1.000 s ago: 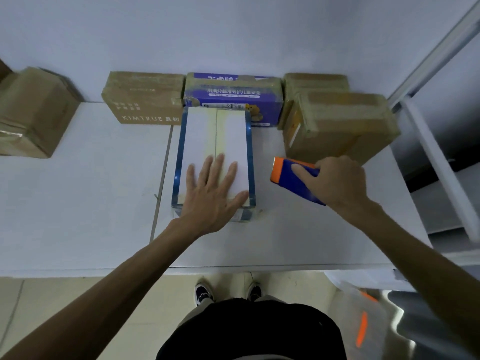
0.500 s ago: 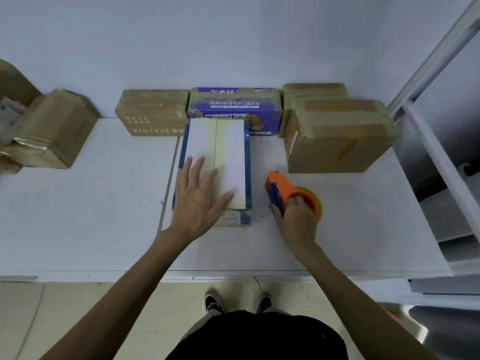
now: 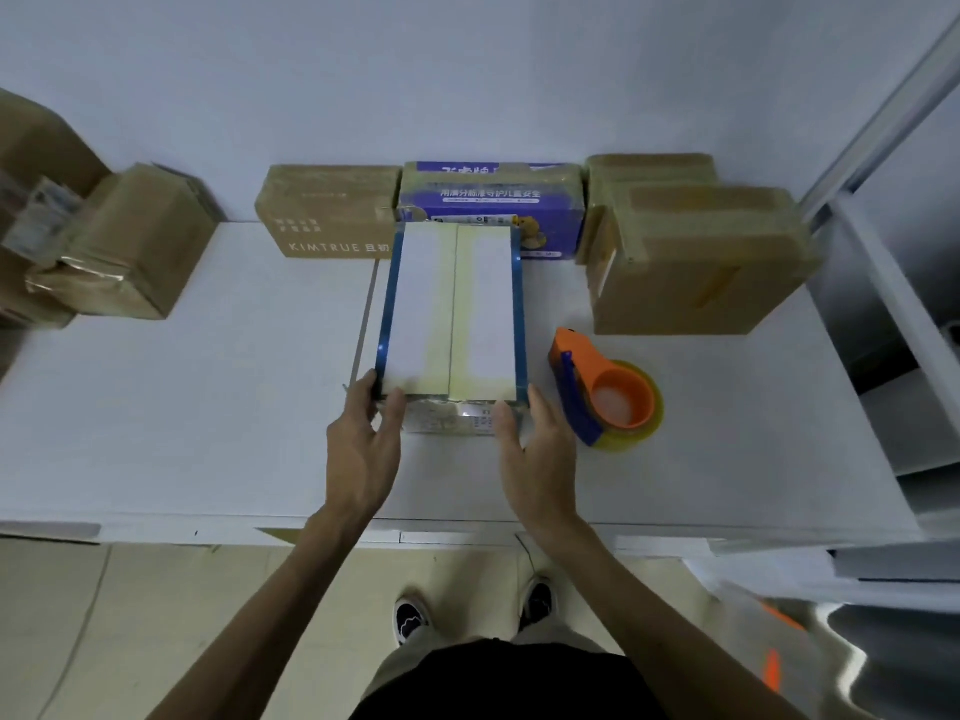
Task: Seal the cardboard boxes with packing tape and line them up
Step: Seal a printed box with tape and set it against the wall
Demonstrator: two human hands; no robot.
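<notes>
1. Head view: the white-topped, blue-edged cardboard box (image 3: 452, 314) lies mid-table with its centre seam taped. The left hand (image 3: 363, 449) and right hand (image 3: 540, 454) each grip a near corner.
2. The orange tape dispenser (image 3: 608, 392) lies unheld at three o'clock of the box.
3. Likely left: lining it up with the taped row of boxes (image 3: 488, 205) at twelve o'clock.

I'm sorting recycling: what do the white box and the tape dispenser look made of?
White box: likely coated cardboard, smooth top, centre flap seam under yellowish tape. Tape dispenser: glossy orange plastic, moulded look, blue edge; its roll seems clear yellowish film.
</notes>
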